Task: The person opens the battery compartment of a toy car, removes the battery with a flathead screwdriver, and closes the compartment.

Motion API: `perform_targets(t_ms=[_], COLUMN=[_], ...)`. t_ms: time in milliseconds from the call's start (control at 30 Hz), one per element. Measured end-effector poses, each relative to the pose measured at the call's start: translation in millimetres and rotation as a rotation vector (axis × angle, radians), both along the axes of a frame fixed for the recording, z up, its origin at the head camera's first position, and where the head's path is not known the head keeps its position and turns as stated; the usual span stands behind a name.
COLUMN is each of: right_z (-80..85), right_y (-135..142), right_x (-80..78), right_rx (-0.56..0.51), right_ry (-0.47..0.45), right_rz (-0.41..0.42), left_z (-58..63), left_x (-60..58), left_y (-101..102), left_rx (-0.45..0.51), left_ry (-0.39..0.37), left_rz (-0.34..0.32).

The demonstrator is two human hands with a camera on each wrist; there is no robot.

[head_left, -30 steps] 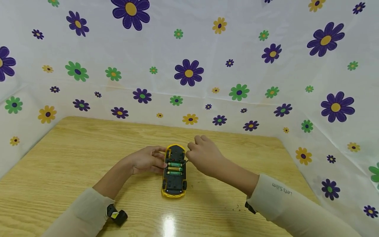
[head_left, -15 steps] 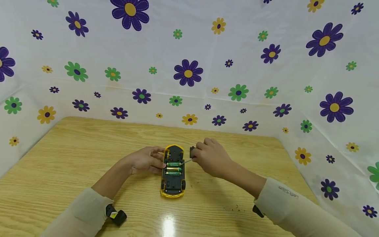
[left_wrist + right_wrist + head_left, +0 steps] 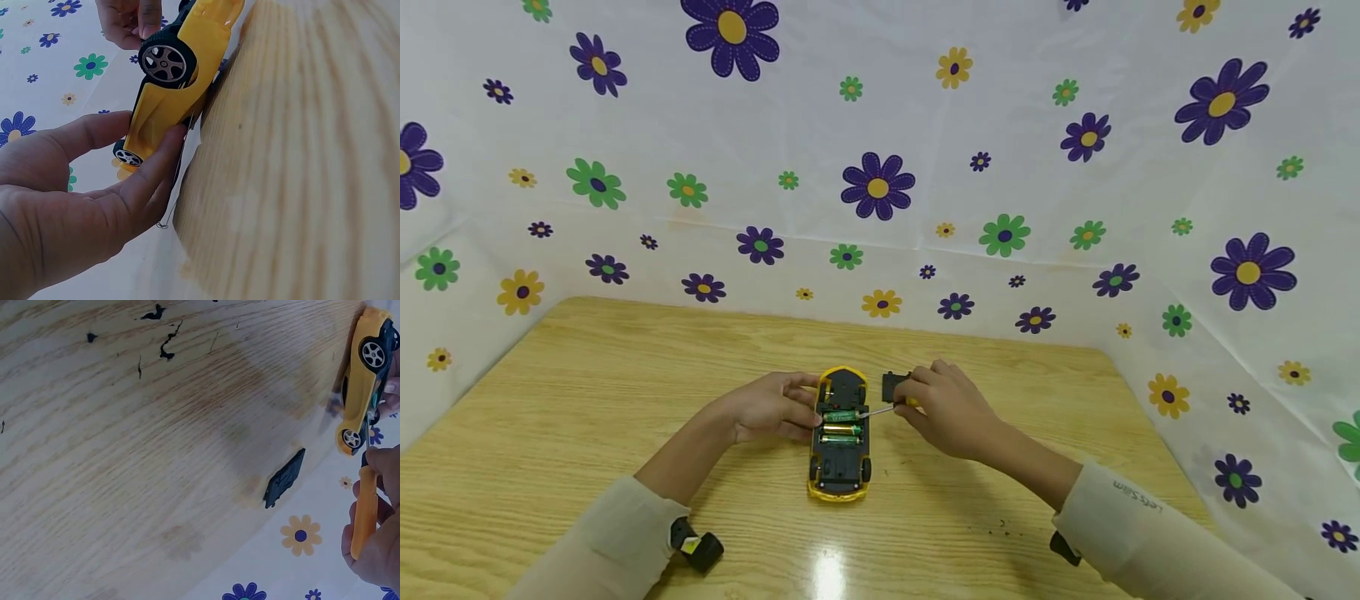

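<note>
A yellow toy car [image 3: 838, 471] lies wheels up on the wooden table, its black underside showing several green-and-gold batteries [image 3: 841, 430] in an uncovered compartment. My left hand [image 3: 767, 408] grips the car's left side; in the left wrist view its thumb and fingers pinch the yellow body [image 3: 159, 112]. With my right hand [image 3: 951, 412] I hold a screwdriver by its yellow-orange handle [image 3: 365, 515]. Its thin metal shaft [image 3: 877, 411] reaches the right end of the top battery, which sits slightly tilted. The exact tip contact is too small to tell.
A flat black battery cover [image 3: 285, 478] lies on the table right of the car, partly behind my right hand in the head view. Small dark marks [image 3: 167, 347] dot the table [image 3: 685, 350]. A flower-print white sheet [image 3: 880, 108] stands around the table's back and sides.
My right hand has moved right and a little nearer, uncovering the black cover and the screwdriver shaft. The top battery now tilts slightly. My left hand and the car stay nearly still.
</note>
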State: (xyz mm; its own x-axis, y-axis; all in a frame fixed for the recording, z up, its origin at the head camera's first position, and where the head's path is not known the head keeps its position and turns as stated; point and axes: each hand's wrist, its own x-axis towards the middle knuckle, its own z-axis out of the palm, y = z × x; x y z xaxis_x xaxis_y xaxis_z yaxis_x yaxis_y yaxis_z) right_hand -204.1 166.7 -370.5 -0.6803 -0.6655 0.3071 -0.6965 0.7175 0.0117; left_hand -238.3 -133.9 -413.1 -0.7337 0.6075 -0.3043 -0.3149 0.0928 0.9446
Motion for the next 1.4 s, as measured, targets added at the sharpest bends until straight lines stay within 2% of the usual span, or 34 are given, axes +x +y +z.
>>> perform_targets(t_ms=[200,667,867,967,1233,1400], right_z=[2.0,23.5,33.2,38.3,52.3,58.3], right_y=[0.1,-5.2,-11.9,-17.3,-34.8,-43.4], right_x=[-1.4,5.9,7.7,8.0,8.2,9.2], right_rx=[0.012,0.136,0.221,0.262,0.446,0.507], right_ry=[0.017,0.054,0.153,0.177,0.160,0.131], right_rz=[0.026,0.078,0.142,0.147,0.120,0.103], left_z=[-0.1,2.6,3.2,3.6,3.9,4.9], left_x=[-0.5,0.3,0.9,1.4,2.1,3.0], left_y=[0.6,1.2,2.1,1.9,1.3,2.5], left_rx=[-0.002,-0.021,-0.026,-0.024,0.003,-0.022], left_ry=[-0.012,-0.007,-0.005,-0.010,-0.018,-0.014], left_rz=[0.011,0.045,0.042,0.038,0.018,0.046])
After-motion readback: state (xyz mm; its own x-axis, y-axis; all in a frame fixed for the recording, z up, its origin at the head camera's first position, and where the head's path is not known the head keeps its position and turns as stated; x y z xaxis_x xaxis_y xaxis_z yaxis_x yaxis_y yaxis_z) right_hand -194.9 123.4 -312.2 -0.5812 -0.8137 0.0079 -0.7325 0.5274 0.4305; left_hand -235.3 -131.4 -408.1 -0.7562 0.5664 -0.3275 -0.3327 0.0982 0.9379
